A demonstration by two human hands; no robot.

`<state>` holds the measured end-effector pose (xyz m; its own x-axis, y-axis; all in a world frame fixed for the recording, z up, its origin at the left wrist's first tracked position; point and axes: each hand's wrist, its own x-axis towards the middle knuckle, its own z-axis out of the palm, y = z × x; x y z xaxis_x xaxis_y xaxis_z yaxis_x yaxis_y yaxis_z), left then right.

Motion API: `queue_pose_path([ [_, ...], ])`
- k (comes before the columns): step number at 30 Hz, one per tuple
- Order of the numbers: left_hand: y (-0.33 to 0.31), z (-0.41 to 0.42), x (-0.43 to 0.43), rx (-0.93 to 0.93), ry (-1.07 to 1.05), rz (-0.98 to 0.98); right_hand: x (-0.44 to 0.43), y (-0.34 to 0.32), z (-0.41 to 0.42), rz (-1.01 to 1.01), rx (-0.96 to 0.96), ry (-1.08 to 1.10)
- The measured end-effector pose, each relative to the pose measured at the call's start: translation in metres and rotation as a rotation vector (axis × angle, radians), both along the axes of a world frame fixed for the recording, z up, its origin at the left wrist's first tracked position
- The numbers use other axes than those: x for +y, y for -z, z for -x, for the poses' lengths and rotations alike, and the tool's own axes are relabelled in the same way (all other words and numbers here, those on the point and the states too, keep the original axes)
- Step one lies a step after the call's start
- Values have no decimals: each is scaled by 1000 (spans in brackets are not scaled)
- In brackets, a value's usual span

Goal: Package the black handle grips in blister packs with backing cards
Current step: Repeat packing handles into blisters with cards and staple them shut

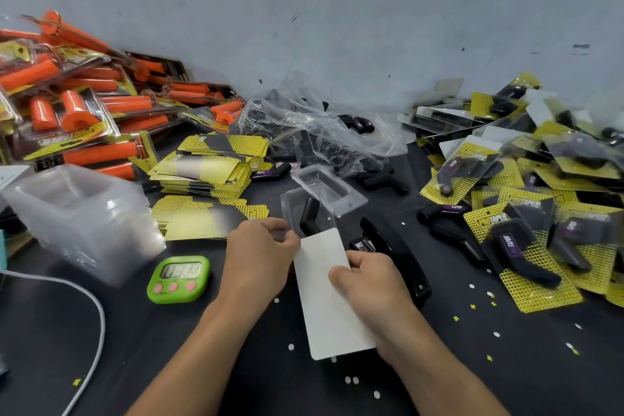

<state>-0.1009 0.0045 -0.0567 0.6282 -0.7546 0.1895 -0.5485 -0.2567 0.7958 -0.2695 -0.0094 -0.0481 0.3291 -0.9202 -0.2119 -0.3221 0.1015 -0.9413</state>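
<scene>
The job looks well under way but far from over: a heap of finished yellow-and-black carded packs [526,213] holding black grips lies at the right of the dark table [236,375]; a crumpled clear plastic bag of loose black grips [314,135] at the back, a stack of unused yellow-and-black printed cards [209,165] and a nested stack of empty clear blister shells [84,213] at the left suggest many are yet to be done; the pile of packed orange grips [74,105] at far left seems a separate batch. The pack in hand is mid-assembly: a black angled handle grip [309,213] sits inside a clear plastic blister shell [293,203] at the centre of the table; a white-backed rectangular backing card [332,307] meets that shell's near end, seemingly about to slide in, with most of it lying outside toward the person; closing the pack appears left to do, and a black stapler [395,246] lies just beside the right hand [368,284]. The left hand [260,253] has its fingers curled, pinching where the shell's near edge and the card's far left corner meet; the right hand grips the card's right edge, thumb flat on the white face, fingers hidden beneath.
</scene>
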Motion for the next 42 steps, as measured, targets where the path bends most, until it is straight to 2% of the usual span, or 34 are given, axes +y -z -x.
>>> queue_pose_path([
  [14,-2,1,2,44,23,89,0,-1,-1,-19,6,86],
  [21,-6,13,7,-218,-23,56,2,1,-3,-28,23,74],
  [25,-4,18,6,-302,-29,-11,4,-2,-3,17,60,83],
  [28,-2,16,4,-186,1,-2,5,-3,-2,50,100,96],
  [32,-6,6,4,195,41,21,3,-2,-1,64,127,104],
  [34,-6,3,4,304,68,40,3,-3,-2,76,134,109],
  [42,-6,2,8,371,202,92,-1,1,-3,105,166,141],
])
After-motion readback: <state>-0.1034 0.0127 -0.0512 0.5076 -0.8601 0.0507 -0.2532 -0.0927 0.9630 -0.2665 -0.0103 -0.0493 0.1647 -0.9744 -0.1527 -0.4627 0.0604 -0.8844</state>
